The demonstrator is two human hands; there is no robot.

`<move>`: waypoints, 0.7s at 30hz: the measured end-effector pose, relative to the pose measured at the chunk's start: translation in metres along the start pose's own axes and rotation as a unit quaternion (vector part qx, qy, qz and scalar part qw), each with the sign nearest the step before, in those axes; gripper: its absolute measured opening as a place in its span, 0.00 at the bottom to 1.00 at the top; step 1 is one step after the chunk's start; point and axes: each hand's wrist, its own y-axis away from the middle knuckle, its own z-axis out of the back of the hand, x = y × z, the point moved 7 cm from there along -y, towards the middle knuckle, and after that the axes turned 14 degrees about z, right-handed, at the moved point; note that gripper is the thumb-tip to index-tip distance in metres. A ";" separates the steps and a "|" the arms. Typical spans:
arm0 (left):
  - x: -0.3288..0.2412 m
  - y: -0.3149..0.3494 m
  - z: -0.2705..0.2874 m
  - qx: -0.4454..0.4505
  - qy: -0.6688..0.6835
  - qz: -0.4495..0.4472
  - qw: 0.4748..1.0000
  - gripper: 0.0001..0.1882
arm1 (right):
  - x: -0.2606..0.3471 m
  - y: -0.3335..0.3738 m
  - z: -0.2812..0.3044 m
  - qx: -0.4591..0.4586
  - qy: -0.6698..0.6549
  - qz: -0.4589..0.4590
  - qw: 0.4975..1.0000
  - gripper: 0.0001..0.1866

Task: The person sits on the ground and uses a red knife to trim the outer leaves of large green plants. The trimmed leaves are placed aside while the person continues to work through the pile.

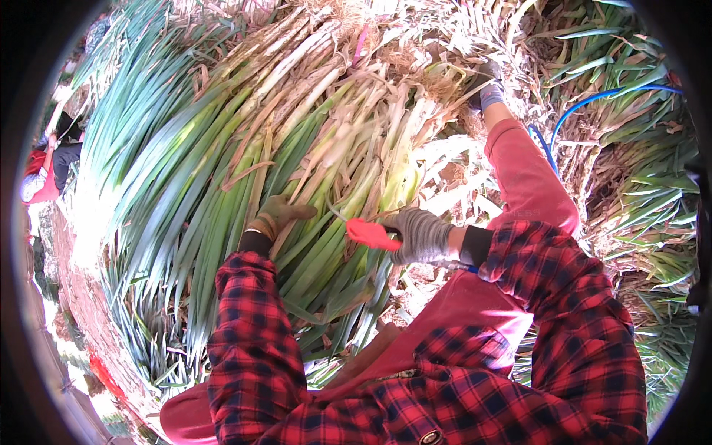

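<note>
Long-stemmed green onions [215,148] lie in a broad heap before me, with pale stems and dry husks toward the top right and green leaves spreading to the lower left. My left hand [276,215], in a brownish glove, rests on the leaves with its thumb stretched out to the right; its other fingers are partly hidden. In my right hand [421,236], which wears a grey striped glove, is a red-handled hooked tool [373,234]. Its thin curved metal end points up and left over the stems, close to my left hand. I cannot tell whether it touches them.
My leg in red trousers [530,174] reaches forward along the heap's right side. Loose dry husks [452,167] cover the ground there. A blue hose or cord [586,104] curves past more green onions [645,193] at the right. Another person [50,167] is at the far left.
</note>
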 end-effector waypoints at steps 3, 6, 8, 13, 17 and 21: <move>-0.005 0.005 -0.005 0.025 0.052 0.011 0.998 0.29 | -0.030 -0.004 0.029 -0.056 0.046 -0.032 0.997 0.27; -0.002 0.010 0.002 0.022 0.030 0.020 0.999 0.33 | -0.045 -0.019 0.080 -0.077 0.057 -0.153 0.984 0.25; -0.001 0.002 0.000 0.035 0.038 0.012 0.999 0.36 | -0.058 -0.026 0.093 -0.097 0.089 -0.137 0.982 0.24; 0.002 -0.004 -0.003 0.037 0.045 0.003 0.998 0.36 | -0.083 -0.037 0.117 -0.101 0.127 -0.178 0.971 0.23; 0.013 -0.017 -0.005 0.075 0.083 -0.003 0.994 0.35 | -0.094 -0.043 0.128 -0.107 0.155 -0.181 0.965 0.24; -0.005 0.005 -0.004 0.096 0.109 -0.021 0.989 0.30 | -0.073 -0.035 0.101 -0.080 0.081 -0.116 0.987 0.28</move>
